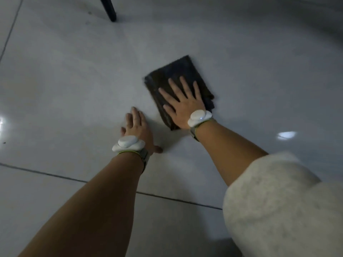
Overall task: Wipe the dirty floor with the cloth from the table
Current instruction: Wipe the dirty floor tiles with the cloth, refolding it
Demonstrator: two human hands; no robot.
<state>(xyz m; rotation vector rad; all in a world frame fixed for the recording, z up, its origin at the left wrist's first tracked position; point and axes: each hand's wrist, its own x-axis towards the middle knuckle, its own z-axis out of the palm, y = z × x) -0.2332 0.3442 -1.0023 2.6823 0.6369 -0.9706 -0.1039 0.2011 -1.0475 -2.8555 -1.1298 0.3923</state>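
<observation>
From the head camera I look down on a pale, glossy tiled floor (pixel 78 75) with dark grout lines crossing it. My right hand (pixel 182 106) lies flat on a dark folded cloth (pixel 172 75), fingers spread wide and palm pressed down; it grips nothing, only bears on the fabric. The cloth rests on the floor, just ahead and to the right of centre, its far corner pointing away from me and its near edge tucked under my wrist. My left hand (pixel 137 130) is planted directly on the bare tile just beside the cloth's near-left edge, apart from it, fingers together and extended, thumb splayed out to the right; it is flat and holds nothing. Each wrist carries a white rounded device on a green-edged strap. A pale fuzzy sleeve (pixel 278 201) is pushed up on the right arm. A dark furniture leg (pixel 109 8) stands on the floor at the top left, well apart from the cloth.
</observation>
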